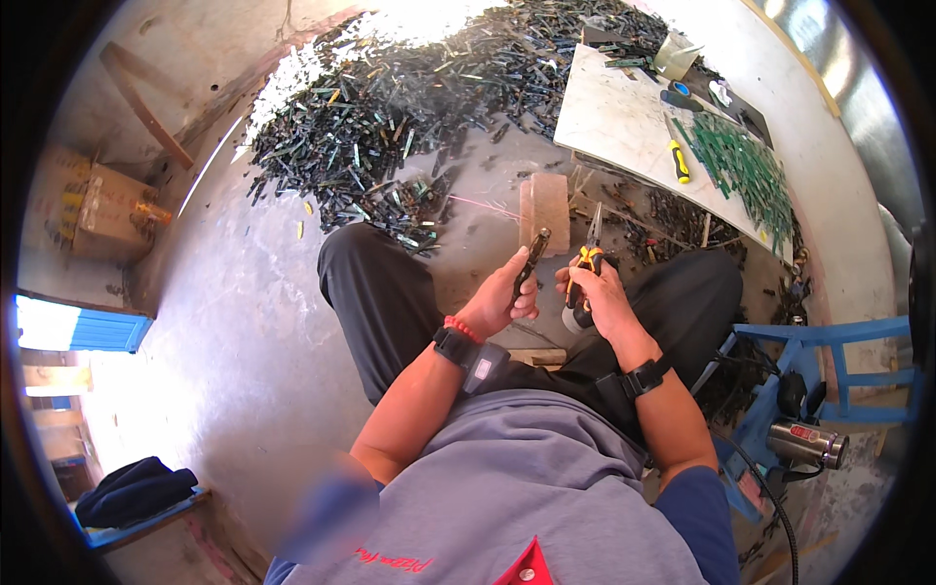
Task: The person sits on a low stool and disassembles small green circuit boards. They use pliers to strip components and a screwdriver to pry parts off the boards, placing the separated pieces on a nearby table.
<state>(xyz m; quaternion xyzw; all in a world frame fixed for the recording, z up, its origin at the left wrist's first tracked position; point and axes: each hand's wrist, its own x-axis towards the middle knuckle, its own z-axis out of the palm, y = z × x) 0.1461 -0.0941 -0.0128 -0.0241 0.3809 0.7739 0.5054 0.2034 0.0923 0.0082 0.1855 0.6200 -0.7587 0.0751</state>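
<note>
My left hand (499,304) is closed around a narrow dark strip-shaped piece (532,261), which points up and slightly right. Its exact kind is too small to make out. Just to the right, my right hand (604,295) grips long-nose pliers (590,256) with yellow and black handles, their jaws pointing away from me. The pliers and the dark piece are apart. Beyond both hands, a brown brick-like block (544,210) sits on the floor between my knees.
A big heap of dark strips (361,146) covers the far floor. On the white board (609,122) at right lie green strips (743,175), a yellow-handled tool (679,163) and a container (676,57). A blue chair (780,336) with a metal flask (807,444) stands at right.
</note>
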